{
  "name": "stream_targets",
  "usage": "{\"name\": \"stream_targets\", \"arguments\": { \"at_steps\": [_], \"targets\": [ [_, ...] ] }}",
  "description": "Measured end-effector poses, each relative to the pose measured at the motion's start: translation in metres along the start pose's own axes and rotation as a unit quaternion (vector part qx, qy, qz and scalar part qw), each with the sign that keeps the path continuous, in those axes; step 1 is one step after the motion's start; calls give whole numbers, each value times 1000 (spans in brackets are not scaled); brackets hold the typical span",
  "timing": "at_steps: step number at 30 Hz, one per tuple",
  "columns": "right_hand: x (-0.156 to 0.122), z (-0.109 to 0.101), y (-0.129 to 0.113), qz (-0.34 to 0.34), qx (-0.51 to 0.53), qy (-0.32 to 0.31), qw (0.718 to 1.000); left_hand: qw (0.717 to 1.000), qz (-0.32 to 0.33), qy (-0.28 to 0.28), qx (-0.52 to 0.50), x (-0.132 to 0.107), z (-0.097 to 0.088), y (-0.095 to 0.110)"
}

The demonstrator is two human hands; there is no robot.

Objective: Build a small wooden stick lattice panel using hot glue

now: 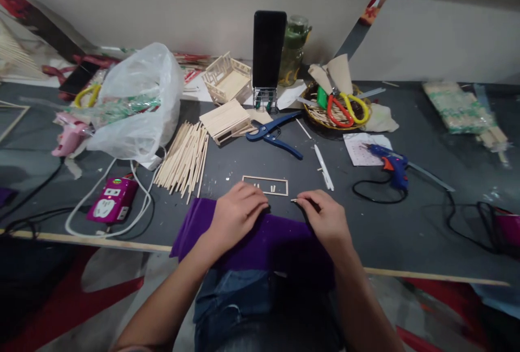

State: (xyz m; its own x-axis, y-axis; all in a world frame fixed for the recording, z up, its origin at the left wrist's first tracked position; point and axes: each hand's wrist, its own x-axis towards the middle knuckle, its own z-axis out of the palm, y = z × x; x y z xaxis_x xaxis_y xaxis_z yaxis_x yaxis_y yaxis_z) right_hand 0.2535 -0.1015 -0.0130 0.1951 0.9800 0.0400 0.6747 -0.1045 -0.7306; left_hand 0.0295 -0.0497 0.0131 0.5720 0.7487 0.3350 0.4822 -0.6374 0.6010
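Note:
A small rectangular frame of thin wooden sticks [287, 187] lies flat on the dark table, with several short stick pieces [273, 188] inside it. At its lower left corner is my left hand [239, 208], fingers curled together with the thumb against them; whatever they hold, if anything, is hidden. My right hand [325, 216], right of the frame, pinches a short piece of wooden stick [294, 200] between thumb and forefinger. Under both hands a folded purple cloth [244, 246] covers the table's front edge and my lap.
Loose wooden sticks [184, 160] lie to the left, near a plastic bag [138, 124] and a purple power strip [114, 199]. Beyond the frame are a blue cutter [276, 134], a white pen [324, 168] and stick-built models [227, 119]. A blue glue gun [396, 167] rests at right.

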Motion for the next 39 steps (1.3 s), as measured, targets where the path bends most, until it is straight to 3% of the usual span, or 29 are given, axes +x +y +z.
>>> {"name": "stream_targets", "arguments": {
  "at_steps": [4,9,15,22,26,30,33,39],
  "targets": [
    [-8,6,14,-19,-55,11,998,1000,15,-12,7,-18,22,7],
    [-10,-2,19,-51,-69,1,996,1000,18,-11,-2,-22,32,0],
    [-8,-13,15,-105,-66,44,991,1000,17,-6,-22,-20,32,-3],
    [-8,-10,18,-120,-141,-25,982,998,-26,13,-64,-16,31,-3],
    [-11,-12,21,-119,-150,-50,980,996,-58,30,-59,5,17,-6],
    [-7,-19,6,-127,-101,-27,986,996,-79,-43,3,46,-4,-12],
    [5,-17,-10,-133,-73,10,988,995,-39,-91,-18,69,-9,-19],
    [27,7,-17,-148,-124,-25,981,987,-21,-157,-24,64,4,-31]
  ]
}}
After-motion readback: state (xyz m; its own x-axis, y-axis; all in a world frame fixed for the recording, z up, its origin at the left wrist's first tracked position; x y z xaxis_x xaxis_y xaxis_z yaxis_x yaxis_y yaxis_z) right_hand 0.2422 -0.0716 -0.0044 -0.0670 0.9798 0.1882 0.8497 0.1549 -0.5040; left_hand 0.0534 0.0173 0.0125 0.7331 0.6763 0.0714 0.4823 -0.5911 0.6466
